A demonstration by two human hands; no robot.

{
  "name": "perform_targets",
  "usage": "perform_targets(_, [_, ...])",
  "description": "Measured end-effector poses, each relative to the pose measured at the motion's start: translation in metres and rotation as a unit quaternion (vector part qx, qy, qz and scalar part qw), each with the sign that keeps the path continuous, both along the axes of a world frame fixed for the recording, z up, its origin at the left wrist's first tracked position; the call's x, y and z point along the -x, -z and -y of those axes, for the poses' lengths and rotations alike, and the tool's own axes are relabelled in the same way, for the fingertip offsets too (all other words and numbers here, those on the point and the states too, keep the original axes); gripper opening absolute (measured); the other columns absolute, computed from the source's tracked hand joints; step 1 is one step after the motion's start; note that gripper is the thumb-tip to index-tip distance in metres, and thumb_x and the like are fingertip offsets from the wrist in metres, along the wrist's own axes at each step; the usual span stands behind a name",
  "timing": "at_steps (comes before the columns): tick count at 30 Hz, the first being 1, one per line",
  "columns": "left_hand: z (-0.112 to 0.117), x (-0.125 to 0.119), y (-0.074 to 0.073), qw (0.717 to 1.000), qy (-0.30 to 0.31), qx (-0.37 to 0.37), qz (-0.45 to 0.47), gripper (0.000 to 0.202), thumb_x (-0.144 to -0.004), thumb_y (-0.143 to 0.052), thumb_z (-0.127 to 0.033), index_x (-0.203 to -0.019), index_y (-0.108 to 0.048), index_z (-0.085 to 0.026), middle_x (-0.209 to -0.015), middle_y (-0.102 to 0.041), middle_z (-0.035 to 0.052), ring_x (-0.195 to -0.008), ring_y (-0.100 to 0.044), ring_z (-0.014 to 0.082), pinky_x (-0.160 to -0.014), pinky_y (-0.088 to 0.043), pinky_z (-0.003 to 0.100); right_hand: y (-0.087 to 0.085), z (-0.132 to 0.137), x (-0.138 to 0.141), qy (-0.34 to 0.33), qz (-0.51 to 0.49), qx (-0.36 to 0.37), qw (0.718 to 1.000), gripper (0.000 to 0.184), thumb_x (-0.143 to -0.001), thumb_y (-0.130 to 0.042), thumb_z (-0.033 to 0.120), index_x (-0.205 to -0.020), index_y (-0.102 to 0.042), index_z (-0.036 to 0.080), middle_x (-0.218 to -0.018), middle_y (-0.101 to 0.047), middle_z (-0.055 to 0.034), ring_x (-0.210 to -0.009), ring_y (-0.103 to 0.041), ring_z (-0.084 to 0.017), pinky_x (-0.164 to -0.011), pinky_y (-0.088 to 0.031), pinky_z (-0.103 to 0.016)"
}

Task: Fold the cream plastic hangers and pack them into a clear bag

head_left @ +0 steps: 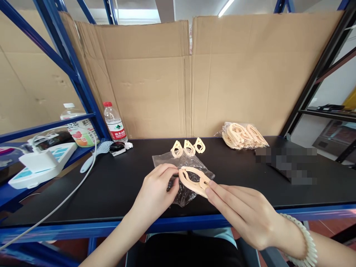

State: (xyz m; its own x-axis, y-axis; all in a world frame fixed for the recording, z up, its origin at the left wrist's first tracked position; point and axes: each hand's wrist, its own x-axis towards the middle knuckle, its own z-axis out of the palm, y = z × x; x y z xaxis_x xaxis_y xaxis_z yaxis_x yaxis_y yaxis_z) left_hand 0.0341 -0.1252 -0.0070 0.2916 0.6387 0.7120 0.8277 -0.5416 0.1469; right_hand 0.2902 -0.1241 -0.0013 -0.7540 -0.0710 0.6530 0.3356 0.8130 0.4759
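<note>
Head view: holds a beige looped piece [191, 185] pinched in the right hand [247, 211], above a clear plastic bag [182, 197] on the black bench [111, 193]; touches its other end with the left hand [158, 185]; cannot tell whether gripping there.

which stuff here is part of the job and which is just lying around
Seems part of the job:
- beige piece in the right hand
- clear bag beneath
- three similar pieces
- bagged pieces

Seems unrelated:
- hairbrush
- red-capped bottle
- power strip
</note>
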Motion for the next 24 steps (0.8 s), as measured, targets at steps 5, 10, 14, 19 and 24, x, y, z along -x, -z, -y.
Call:
perform_targets(5, [0.003, 0.003, -0.003, 0.999, -0.034, 0.018, -0.004, 0.02, -0.081, -0.048, -0.009, -0.097, -0.058, -0.018, -0.099, -0.063, 0.0053, -0.091, -0.062, 0.02, -0.081, -0.054, 0.034, -0.006, 0.004, 0.006, -0.004, 0.003, -0.006, 1.0, 0.039, -0.084, -0.036, 0.003, -0.111, -0.064, -0.001, -0.108, -0.069, -0.0216, -0.103, -0.065, -0.027, -0.078, -0.059, -0.035])
perform_targets(10, [0.011, -0.002, -0.002, 0.998, -0.044, 0.035, -0.027, 0.033, -0.081, -0.04, 0.0, -0.103, -0.056, -0.019, -0.105, -0.062, 0.0047, -0.093, -0.062, 0.0192, -0.08, -0.054, 0.034, -0.008, 0.003, 0.023, 0.012, 0.011, -0.041, 0.999, 0.036, -0.084, -0.038, 0.003, -0.107, -0.064, -0.004, -0.103, -0.07, -0.0243, -0.092, -0.068, -0.028, -0.069, -0.059, -0.036])
perform_targets(14, [0.017, -0.009, -0.001, 0.998, -0.043, 0.018, -0.037, 0.037, -0.08, -0.038, 0.002, -0.106, -0.056, -0.018, -0.11, -0.062, 0.0058, -0.097, -0.061, 0.0196, -0.084, -0.054, 0.034, -0.005, -0.009, 0.047, 0.056, 0.015, -0.104, 0.993, 0.03, -0.084, -0.045, 0.003, -0.104, -0.066, -0.005, -0.097, -0.071, -0.025, -0.072, -0.068, -0.024, -0.053, -0.054, -0.032])
perform_targets(19, [0.021, -0.015, 0.004, 0.998, -0.034, 0.019, -0.055, 0.038, -0.082, -0.037, 0.001, -0.109, -0.057, -0.017, -0.113, -0.062, 0.007, -0.099, -0.062, 0.0195, -0.084, -0.056, 0.033, 0.003, -0.017, 0.065, 0.131, 0.029, -0.119, 0.984, 0.026, -0.08, -0.049, -0.001, -0.095, -0.07, -0.004, -0.088, -0.071, -0.0254, -0.066, -0.066, -0.025, -0.05, -0.049, -0.033])
perform_targets(24, [0.022, -0.018, 0.01, 0.997, -0.044, -0.007, -0.069, 0.034, -0.084, -0.039, -0.002, -0.109, -0.059, -0.015, -0.111, -0.065, 0.0089, -0.097, -0.064, 0.0219, -0.083, -0.057, 0.036, 0.007, -0.012, 0.065, 0.115, 0.044, -0.128, 0.984, 0.028, -0.083, -0.048, 0.003, -0.1, -0.069, -0.004, -0.094, -0.07, -0.0268, -0.07, -0.066, -0.026, -0.052, -0.047, -0.033])
